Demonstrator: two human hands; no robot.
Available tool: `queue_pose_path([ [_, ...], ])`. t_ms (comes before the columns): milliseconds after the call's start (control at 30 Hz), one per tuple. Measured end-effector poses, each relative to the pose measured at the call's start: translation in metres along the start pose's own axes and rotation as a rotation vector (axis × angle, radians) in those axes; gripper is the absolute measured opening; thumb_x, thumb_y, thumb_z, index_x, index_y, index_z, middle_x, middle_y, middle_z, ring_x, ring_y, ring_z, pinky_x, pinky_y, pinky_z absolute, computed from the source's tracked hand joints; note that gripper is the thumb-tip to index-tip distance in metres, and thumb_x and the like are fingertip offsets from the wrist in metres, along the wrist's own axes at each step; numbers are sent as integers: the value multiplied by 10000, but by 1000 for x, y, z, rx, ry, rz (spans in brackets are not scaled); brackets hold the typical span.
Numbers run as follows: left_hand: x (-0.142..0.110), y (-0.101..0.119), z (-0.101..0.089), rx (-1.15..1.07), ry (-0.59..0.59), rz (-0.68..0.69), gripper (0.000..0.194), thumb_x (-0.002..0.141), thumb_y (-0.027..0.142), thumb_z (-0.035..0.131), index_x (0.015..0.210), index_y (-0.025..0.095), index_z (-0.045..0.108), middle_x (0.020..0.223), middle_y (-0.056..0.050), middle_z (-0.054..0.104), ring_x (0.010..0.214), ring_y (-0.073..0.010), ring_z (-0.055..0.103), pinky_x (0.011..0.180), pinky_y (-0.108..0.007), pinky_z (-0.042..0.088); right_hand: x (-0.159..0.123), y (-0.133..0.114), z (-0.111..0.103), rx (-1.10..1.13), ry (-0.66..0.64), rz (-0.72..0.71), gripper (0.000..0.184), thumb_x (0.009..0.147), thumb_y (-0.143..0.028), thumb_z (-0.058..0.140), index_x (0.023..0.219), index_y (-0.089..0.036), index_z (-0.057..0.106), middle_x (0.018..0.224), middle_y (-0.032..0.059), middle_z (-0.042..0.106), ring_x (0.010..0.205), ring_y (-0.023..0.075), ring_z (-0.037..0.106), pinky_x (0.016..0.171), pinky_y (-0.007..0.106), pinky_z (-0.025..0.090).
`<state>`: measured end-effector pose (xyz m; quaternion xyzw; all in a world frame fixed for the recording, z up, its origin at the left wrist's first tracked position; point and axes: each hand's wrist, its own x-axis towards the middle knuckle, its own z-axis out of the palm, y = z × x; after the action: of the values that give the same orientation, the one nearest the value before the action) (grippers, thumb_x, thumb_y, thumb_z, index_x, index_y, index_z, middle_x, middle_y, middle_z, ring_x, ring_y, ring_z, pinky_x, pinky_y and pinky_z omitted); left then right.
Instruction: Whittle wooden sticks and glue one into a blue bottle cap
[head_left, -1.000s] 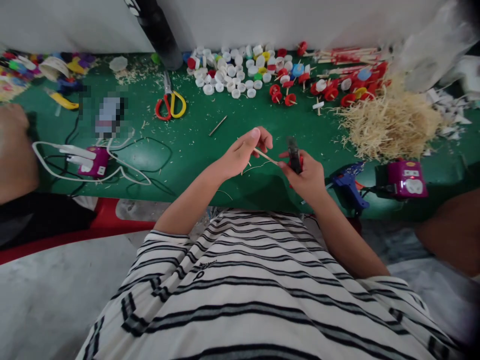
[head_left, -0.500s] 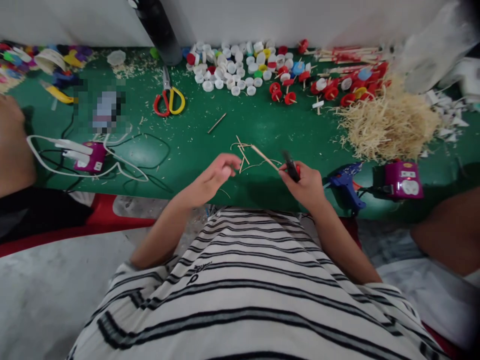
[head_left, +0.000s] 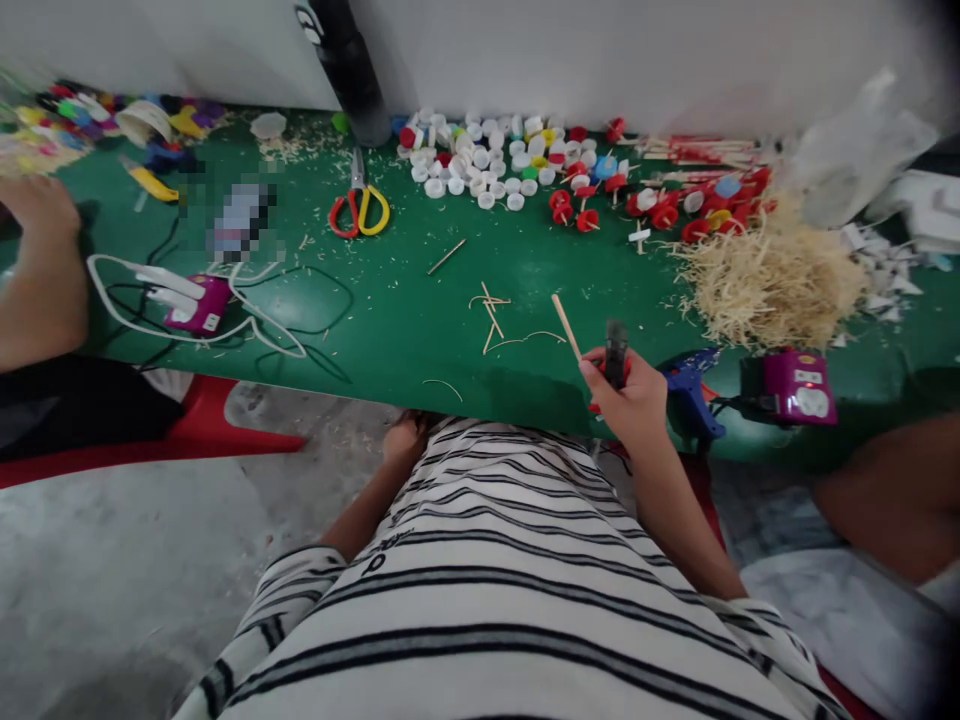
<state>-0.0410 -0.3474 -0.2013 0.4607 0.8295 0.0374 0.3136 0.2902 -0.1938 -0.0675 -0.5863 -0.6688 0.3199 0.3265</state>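
Observation:
My right hand (head_left: 634,400) is closed above the table's front edge. Between its thumb and finger is a thin wooden stick (head_left: 566,325), pointing up and to the left. The same hand also grips dark-headed pliers (head_left: 616,345) with red handles. My left hand (head_left: 403,438) is down by my lap at the table's edge, its fingers hidden from view. On the green table (head_left: 405,320), left of the stick, lie several thin wood slivers (head_left: 491,310). One curved sliver (head_left: 444,386) rests close to the front edge.
Red-and-yellow scissors (head_left: 360,205) and a dark bottle (head_left: 352,80) are at the back left. Bottle caps (head_left: 480,160) and a wood-shaving heap (head_left: 780,285) are farther back. A blue glue gun (head_left: 694,390) sits right of my hand. Another person's arm (head_left: 45,260) is at left.
My left hand has gone from over the slivers down to my lap. My right hand has shifted slightly, and the stick in it now points more steeply upward. The view has shifted a little.

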Motion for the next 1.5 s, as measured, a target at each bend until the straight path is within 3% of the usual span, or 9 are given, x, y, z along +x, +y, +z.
queue_pose_path([
  [200, 0, 8, -6, 148, 6, 38, 379, 1114, 429, 445, 1246, 190, 708, 1101, -141, 741, 930, -253, 629, 740, -339, 315, 3, 0, -6, -5, 27, -13, 311, 907, -538, 720, 949, -235, 772, 602, -47, 583, 517, 146, 558, 561, 292, 441],
  [533, 13, 7, -2, 240, 63, 60, 433, 1083, 404, 461, 1114, 145, 805, 1011, -195, 779, 868, -281, 687, 721, -344, 378, -1, 2, -1, -4, -11, -59, 298, 909, -518, 717, 935, -229, 783, 633, -35, 617, 552, 150, 580, 597, 301, 462],
  [667, -1, -4, -5, 191, 115, 198, 427, 1096, 409, 423, 1195, 212, 788, 1097, -149, 825, 874, -256, 718, 703, -327, 431, -1, 3, -10, -11, 17, -23, 303, 907, -521, 718, 951, -228, 782, 630, -36, 626, 539, 152, 581, 593, 303, 468],
  [833, -35, -10, -20, 107, 109, 478, 409, 1081, 445, 489, 1048, 271, 857, 1028, -104, 878, 947, -237, 799, 869, -348, 569, -3, 7, -13, -2, 43, 3, 328, 904, -553, 727, 967, -234, 774, 621, -37, 641, 535, 163, 603, 589, 304, 480],
  [933, -48, 4, -48, 91, 210, 599, 444, 1095, 497, 492, 1048, 290, 883, 838, -96, 845, 801, -242, 758, 798, -382, 556, -4, 5, -10, -12, 35, 5, 331, 898, -557, 729, 959, -235, 773, 626, -33, 648, 538, 164, 610, 589, 304, 477],
  [1067, -29, 33, -89, 194, 479, 741, 329, 1096, 418, 583, 1081, 303, 891, 1019, -96, 856, 894, -227, 740, 842, -384, 535, -3, 2, -6, -14, 13, 11, 329, 896, -549, 717, 954, -231, 775, 607, -36, 624, 524, 161, 592, 571, 299, 458],
  [1267, 24, 55, -115, 271, 305, 966, 302, 1108, 381, 585, 1073, 308, 876, 1051, -48, 850, 869, -182, 703, 797, -348, 486, 1, 9, -14, -73, 9, -7, 335, 872, -554, 734, 913, -225, 781, 611, -22, 646, 523, 162, 593, 570, 300, 446],
  [1367, 38, 76, -114, 293, 337, 990, 306, 1112, 365, 581, 1056, 293, 873, 1054, -44, 851, 875, -187, 692, 793, -355, 478, 3, 14, -18, -76, 27, 37, 343, 872, -568, 738, 915, -230, 781, 590, -30, 621, 504, 161, 569, 542, 296, 427],
  [1500, 55, 122, -108, 302, 379, 932, 295, 1099, 328, 601, 1000, 266, 872, 1048, -61, 849, 906, -220, 688, 776, -380, 471, 6, 14, -15, -79, 7, 32, 352, 887, -576, 727, 934, -231, 780, 602, -26, 638, 519, 168, 593, 555, 296, 446],
])
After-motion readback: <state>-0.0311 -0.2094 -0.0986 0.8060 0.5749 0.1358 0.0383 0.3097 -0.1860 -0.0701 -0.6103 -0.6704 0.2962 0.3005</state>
